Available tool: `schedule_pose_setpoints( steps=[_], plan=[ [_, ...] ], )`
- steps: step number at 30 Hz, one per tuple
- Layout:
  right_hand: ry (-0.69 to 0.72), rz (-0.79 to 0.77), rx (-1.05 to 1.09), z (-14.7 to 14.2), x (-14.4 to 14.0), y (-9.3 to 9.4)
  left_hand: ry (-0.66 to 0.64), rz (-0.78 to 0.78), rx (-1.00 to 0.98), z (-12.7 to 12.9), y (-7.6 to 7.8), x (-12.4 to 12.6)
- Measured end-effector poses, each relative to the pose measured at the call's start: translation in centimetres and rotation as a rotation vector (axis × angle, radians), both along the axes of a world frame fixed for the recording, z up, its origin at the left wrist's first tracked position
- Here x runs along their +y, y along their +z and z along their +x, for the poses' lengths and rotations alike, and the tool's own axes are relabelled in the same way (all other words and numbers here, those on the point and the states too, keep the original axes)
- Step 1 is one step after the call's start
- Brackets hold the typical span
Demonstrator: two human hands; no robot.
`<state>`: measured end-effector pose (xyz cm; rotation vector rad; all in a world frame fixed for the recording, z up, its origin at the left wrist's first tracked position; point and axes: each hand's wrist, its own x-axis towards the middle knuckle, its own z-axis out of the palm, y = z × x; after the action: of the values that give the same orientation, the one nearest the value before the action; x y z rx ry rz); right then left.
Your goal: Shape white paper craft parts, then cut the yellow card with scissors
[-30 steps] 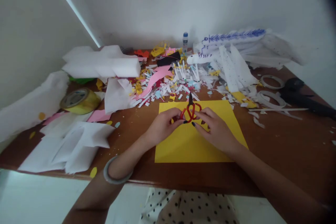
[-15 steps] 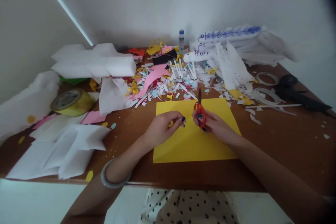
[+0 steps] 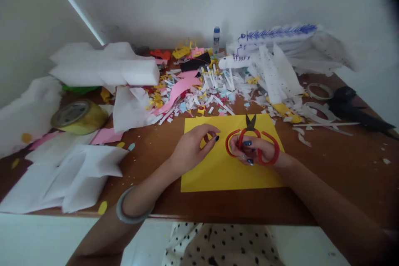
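Observation:
My right hand [image 3: 254,149] holds a pair of red-handled scissors [image 3: 251,122], its fingers through and around the loops. The dark blades point away from me and stand slightly apart. Under both hands a sheet of yellow paper [image 3: 212,178] lies flat on the brown table. My left hand [image 3: 195,147] hovers over the sheet's left side, fingers loosely bent, with a gap between thumb and fingertips and nothing in them. A grey bangle [image 3: 124,205] circles the left wrist.
Paper scraps [image 3: 199,95] heap up behind the sheet, with a glue bottle [image 3: 216,39] at the wall. On the left are a tape roll [image 3: 77,116], folded white paper [image 3: 81,174] and a white foam-like piece [image 3: 106,68]. Rings [image 3: 319,91] and a black tool [image 3: 358,110] lie right.
My right hand has turned the scissors, so both red loops now show and the blades have parted. My left hand has barely moved. The view has shifted slightly.

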<state>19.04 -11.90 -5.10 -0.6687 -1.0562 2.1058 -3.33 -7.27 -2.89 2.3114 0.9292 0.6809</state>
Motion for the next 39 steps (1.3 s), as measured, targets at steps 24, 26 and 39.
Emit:
schedule_pose_setpoints(
  steps=[24,26,39],
  plan=[
    [0.133,0.089,-0.115,-2.2,-1.5,0.4,-0.097,0.610,0.132,0.1,-0.2,-1.2],
    [0.131,0.085,-0.121,-2.2,-1.5,0.4,-0.102,0.613,0.125,0.1,-0.2,-1.2],
    [0.090,0.127,-0.110,-2.1,-1.3,0.0,-0.012,0.526,0.075,-0.1,0.0,-0.5]
  ],
)
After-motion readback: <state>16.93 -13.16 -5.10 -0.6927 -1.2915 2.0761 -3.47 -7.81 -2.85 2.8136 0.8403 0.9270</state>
